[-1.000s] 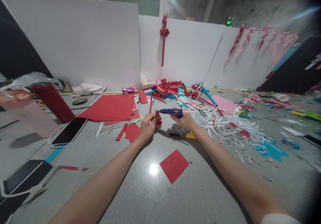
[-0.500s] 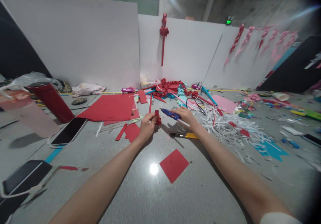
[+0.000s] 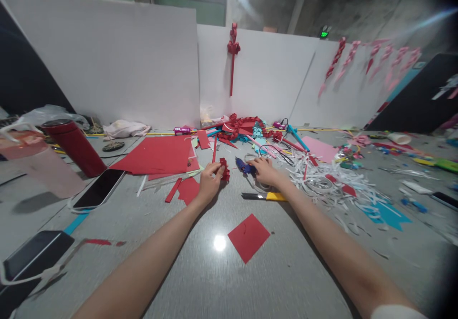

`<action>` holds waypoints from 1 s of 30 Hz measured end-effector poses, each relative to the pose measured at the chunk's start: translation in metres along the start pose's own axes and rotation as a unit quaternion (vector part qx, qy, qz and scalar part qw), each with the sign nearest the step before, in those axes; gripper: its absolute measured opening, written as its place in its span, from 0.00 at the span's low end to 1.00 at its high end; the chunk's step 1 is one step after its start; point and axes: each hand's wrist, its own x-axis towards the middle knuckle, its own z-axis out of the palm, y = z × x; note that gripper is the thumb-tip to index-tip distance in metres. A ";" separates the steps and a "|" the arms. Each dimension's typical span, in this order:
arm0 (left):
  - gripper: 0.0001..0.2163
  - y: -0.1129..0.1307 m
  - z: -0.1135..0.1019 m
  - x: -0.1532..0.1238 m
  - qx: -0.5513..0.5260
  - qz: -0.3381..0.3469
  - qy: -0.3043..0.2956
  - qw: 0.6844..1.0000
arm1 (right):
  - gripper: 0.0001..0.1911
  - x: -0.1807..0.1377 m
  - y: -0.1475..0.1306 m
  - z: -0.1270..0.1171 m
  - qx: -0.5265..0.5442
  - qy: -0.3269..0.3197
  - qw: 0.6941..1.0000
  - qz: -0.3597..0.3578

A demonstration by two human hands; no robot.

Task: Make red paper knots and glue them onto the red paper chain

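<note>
Pinching a small folded red paper piece [image 3: 224, 169] by its near edge, the left hand [image 3: 208, 181] holds it low over the grey tabletop [image 3: 200, 281], its free side turned toward the right hand [image 3: 264, 172]. That hand is closed over the handle of a blue hot-glue gun [image 3: 244, 166], held low, nozzle facing the piece, seemingly so the two can meet. A yellow-and-black utility knife [image 3: 264, 196] lies beside the right wrist, within easy reach; a red paper square [image 3: 248, 237] lies between the forearms.
</note>
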 end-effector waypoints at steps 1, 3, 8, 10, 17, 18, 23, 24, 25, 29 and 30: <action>0.11 0.000 0.000 0.000 0.001 0.001 0.002 1.000 | 0.28 0.000 -0.002 0.000 0.009 0.014 1.000 0.011; 0.11 -0.001 0.000 0.000 0.005 0.004 0.003 1.000 | 0.26 0.003 -0.008 -0.002 0.041 0.052 0.997 0.037; 0.11 -0.002 0.000 0.000 0.001 0.010 0.012 1.000 | 0.17 0.019 -0.053 0.001 0.191 0.134 0.971 0.055; 0.11 -0.002 0.000 -0.001 -0.012 0.006 0.015 1.000 | 0.18 0.021 -0.078 0.009 0.301 0.158 0.939 0.059; 0.10 0.003 -0.001 -0.002 -0.039 -0.008 0.018 0.999 | 0.20 0.002 -0.137 0.036 0.472 0.230 0.845 0.104; 0.10 0.003 -0.002 -0.002 -0.041 -0.010 0.014 0.999 | 0.19 -0.001 -0.140 0.036 0.493 0.244 0.827 0.114; 0.10 0.002 -0.002 -0.003 -0.052 -0.029 0.007 0.998 | 0.16 -0.008 -0.146 0.033 0.520 0.269 0.803 0.117; 0.10 0.002 -0.002 -0.003 -0.050 -0.031 0.004 0.998 | 0.15 -0.009 -0.146 0.034 0.525 0.270 0.799 0.118; 0.10 0.002 -0.002 -0.004 -0.046 -0.031 0.000 0.998 | 0.15 -0.009 -0.146 0.035 0.532 0.271 0.793 0.120; 0.10 0.005 -0.001 -0.004 -0.032 -0.031 -0.021 0.999 | 0.15 -0.009 -0.141 0.044 0.561 0.267 0.772 0.134; 0.10 0.007 0.000 -0.004 -0.040 -0.032 -0.029 0.998 | 0.16 -0.009 -0.140 0.046 0.565 0.266 0.768 0.141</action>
